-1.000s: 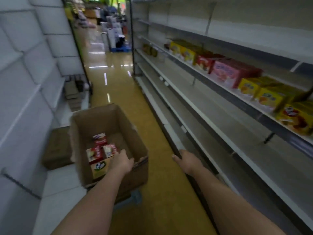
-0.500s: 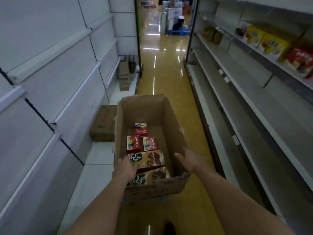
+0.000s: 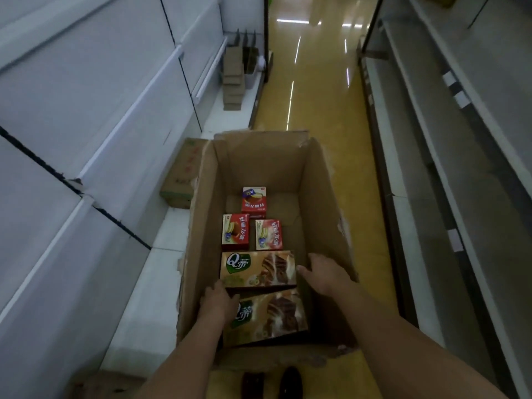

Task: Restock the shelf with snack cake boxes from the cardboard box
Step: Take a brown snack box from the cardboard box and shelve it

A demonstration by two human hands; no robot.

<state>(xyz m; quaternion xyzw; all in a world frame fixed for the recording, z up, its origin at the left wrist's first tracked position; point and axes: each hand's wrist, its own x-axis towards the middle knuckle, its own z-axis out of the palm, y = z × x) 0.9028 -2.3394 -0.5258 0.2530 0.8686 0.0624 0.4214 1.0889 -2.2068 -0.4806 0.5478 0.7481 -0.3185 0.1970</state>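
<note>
While both hands reach into the tall brown cardboard box (image 3: 322, 197) in the middle of the frame, the left hand (image 3: 216, 303) rests with fingers spread on the near brown snack cake box (image 3: 270, 318). The right hand (image 3: 325, 272), fingers loose, touches the far brown snack cake box (image 3: 256, 267). Three small red boxes (image 3: 253, 200) lie behind.

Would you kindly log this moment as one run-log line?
phase: reaching | both hands inside cardboard box | at upper brown snack box | not lifted

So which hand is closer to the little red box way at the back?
Right. The right hand reaches further into the cardboard box, nearer the far red snack cake box. The left hand rests lower, on the near brown boxes.
</note>
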